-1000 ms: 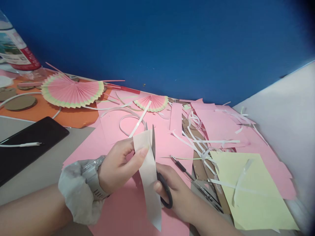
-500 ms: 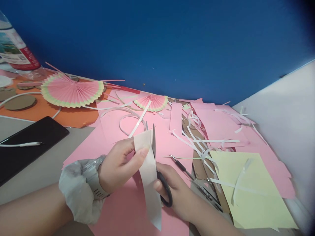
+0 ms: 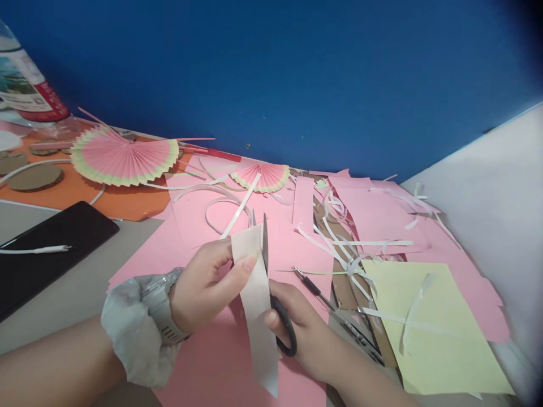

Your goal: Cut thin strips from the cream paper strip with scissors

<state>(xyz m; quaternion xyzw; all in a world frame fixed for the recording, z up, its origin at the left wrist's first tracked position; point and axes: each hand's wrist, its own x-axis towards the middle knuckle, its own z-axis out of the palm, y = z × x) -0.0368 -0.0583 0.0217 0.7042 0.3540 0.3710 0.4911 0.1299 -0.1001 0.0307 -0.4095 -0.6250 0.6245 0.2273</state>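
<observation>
My left hand [image 3: 220,282] pinches a white paper strip [image 3: 259,316] between thumb and fingers near its upper end. The strip hangs down with its lower end toward me. In my right hand [image 3: 297,316] is a pair of scissors [image 3: 287,333] with black handles, fingers through the loops. One blade lies along the strip's right edge, and the other tip shows behind its top, so the blades stand a little apart. Pink paper sheets [image 3: 203,367] lie beneath both hands. Just beyond them rests a narrow white strip [image 3: 241,204].
Two folded paper fans [image 3: 127,158] lie at the back, near a bottle [image 3: 29,79]. A black phone [image 3: 55,249] and cable are left. Pens [image 3: 311,285], white paper scraps [image 3: 335,243] and a pale yellow sheet [image 3: 441,333] lie right. A blue panel [image 3: 271,73] stands behind.
Almost nothing differs. The paper strip's top edge sits very slightly lower; both hands keep their hold.
</observation>
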